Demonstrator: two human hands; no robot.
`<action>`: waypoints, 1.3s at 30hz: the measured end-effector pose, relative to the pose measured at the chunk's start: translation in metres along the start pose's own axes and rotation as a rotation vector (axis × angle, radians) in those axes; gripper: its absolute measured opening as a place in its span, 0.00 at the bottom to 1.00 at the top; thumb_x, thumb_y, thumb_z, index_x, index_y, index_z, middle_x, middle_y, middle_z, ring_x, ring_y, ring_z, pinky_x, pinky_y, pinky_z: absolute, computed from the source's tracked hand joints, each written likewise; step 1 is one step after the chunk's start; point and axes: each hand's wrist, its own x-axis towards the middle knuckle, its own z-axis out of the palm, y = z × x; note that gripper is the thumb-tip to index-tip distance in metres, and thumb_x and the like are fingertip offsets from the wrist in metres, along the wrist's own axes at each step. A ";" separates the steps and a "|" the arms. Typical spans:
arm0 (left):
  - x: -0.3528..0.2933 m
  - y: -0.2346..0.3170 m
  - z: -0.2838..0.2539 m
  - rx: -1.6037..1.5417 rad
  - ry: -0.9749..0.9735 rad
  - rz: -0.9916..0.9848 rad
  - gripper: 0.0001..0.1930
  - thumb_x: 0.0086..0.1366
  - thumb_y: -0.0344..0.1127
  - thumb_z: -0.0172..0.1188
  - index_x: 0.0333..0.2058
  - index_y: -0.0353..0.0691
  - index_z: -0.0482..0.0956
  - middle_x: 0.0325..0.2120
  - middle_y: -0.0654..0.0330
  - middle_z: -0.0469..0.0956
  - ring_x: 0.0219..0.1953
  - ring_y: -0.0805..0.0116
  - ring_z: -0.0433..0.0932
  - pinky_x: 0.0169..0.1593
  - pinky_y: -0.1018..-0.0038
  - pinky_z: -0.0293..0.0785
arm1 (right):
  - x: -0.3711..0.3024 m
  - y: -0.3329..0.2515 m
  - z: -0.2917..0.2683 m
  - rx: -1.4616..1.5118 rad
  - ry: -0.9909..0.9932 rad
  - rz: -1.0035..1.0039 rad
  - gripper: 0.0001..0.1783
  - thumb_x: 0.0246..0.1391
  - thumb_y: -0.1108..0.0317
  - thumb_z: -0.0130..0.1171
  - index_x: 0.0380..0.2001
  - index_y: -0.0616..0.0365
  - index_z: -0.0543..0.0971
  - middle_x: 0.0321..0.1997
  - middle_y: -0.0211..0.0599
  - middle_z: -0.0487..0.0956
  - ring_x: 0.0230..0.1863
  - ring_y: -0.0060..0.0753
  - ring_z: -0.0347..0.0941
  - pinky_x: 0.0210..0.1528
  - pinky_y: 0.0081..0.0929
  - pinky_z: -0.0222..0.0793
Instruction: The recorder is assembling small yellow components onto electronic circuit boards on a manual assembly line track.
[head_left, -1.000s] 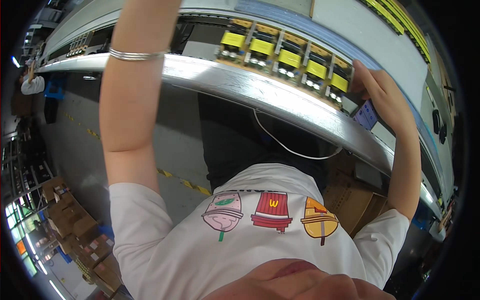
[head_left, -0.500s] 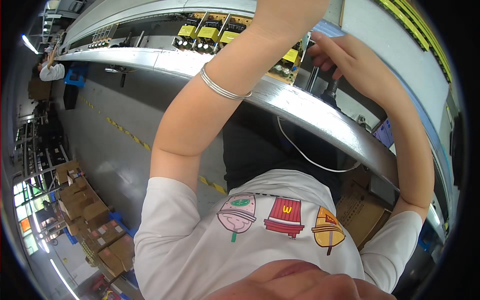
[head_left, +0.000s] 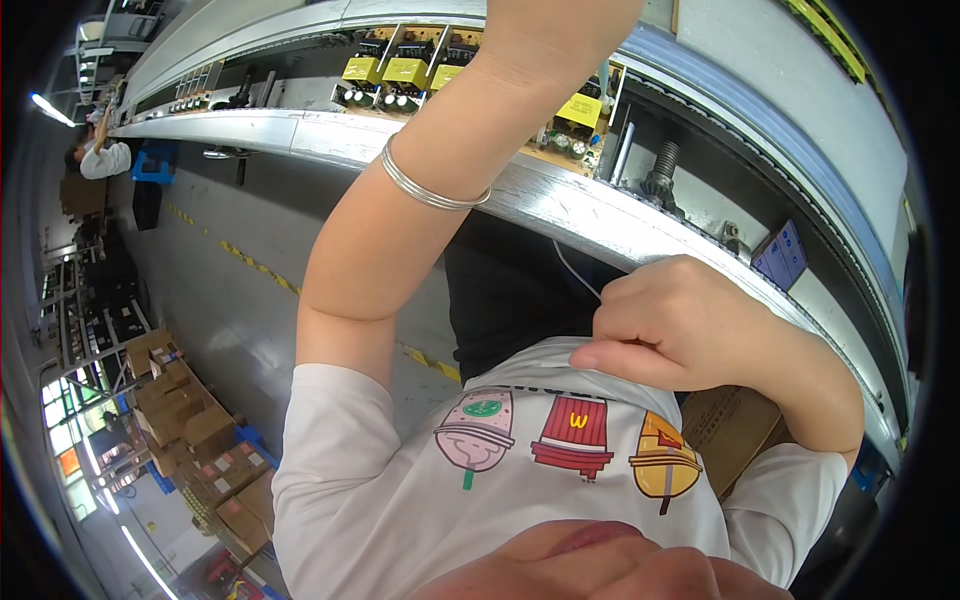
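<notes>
hands, head view: right hand (head_left: 678,325) curled into a loose fist, nothing seen in it; left hand (head_left: 566,22) cut off at top, grip cannot be told. risk, judged: left forearm (head_left: 385,225) dipping could knock yellow-topped circuit boards (head_left: 405,73) askew. boards lie at near edge of conveyor (head_left: 610,218), beneath that forearm; right hand apart.

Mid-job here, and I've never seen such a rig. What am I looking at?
There's no robot: a person works bare-handed. One fisheye camera, worn on the head, looks down, so straight edges bend. Circuit boards with yellow components sit in a row behind a metal rail. The left hand reaches over them and leaves the top edge, so its grip is hidden. The right hand is curled near the shirt, nothing visible in it. Right of the boards: a threaded post and purple box.
</notes>
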 end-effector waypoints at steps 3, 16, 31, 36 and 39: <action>-0.001 -0.002 0.003 -0.020 0.001 -0.039 0.13 0.71 0.43 0.62 0.40 0.41 0.71 0.24 0.65 0.72 0.24 0.76 0.72 0.28 0.84 0.66 | 0.004 0.000 0.003 -0.131 -0.034 0.000 0.21 0.59 0.64 0.65 0.14 0.58 0.75 0.15 0.34 0.70 0.17 0.36 0.63 0.24 0.26 0.61; -0.010 -0.008 0.014 -0.090 0.015 -0.205 0.14 0.72 0.45 0.61 0.38 0.42 0.71 0.20 0.67 0.71 0.19 0.80 0.69 0.22 0.87 0.63 | 0.004 0.003 0.002 -0.126 -0.025 -0.017 0.22 0.60 0.62 0.64 0.13 0.58 0.74 0.15 0.33 0.69 0.17 0.36 0.63 0.24 0.27 0.61; -0.015 -0.007 0.023 -0.121 0.050 -0.326 0.15 0.73 0.47 0.59 0.35 0.42 0.70 0.15 0.72 0.65 0.12 0.84 0.62 0.15 0.87 0.58 | 0.017 0.010 0.006 -0.116 -0.022 0.005 0.23 0.59 0.63 0.65 0.13 0.59 0.74 0.15 0.34 0.70 0.16 0.36 0.63 0.25 0.26 0.62; -0.013 -0.011 0.012 -0.106 0.079 -0.368 0.15 0.74 0.47 0.58 0.35 0.42 0.70 0.13 0.74 0.62 0.10 0.84 0.57 0.13 0.85 0.56 | 0.032 0.015 0.010 -0.104 -0.028 0.012 0.23 0.59 0.63 0.65 0.13 0.59 0.74 0.14 0.34 0.70 0.16 0.36 0.63 0.25 0.27 0.62; -0.013 -0.011 0.010 -0.133 0.095 -0.438 0.15 0.74 0.47 0.58 0.35 0.42 0.70 0.13 0.73 0.63 0.10 0.84 0.58 0.14 0.86 0.57 | 0.035 0.015 0.011 -0.102 -0.031 0.015 0.23 0.59 0.64 0.65 0.13 0.59 0.74 0.14 0.33 0.70 0.16 0.36 0.63 0.25 0.27 0.62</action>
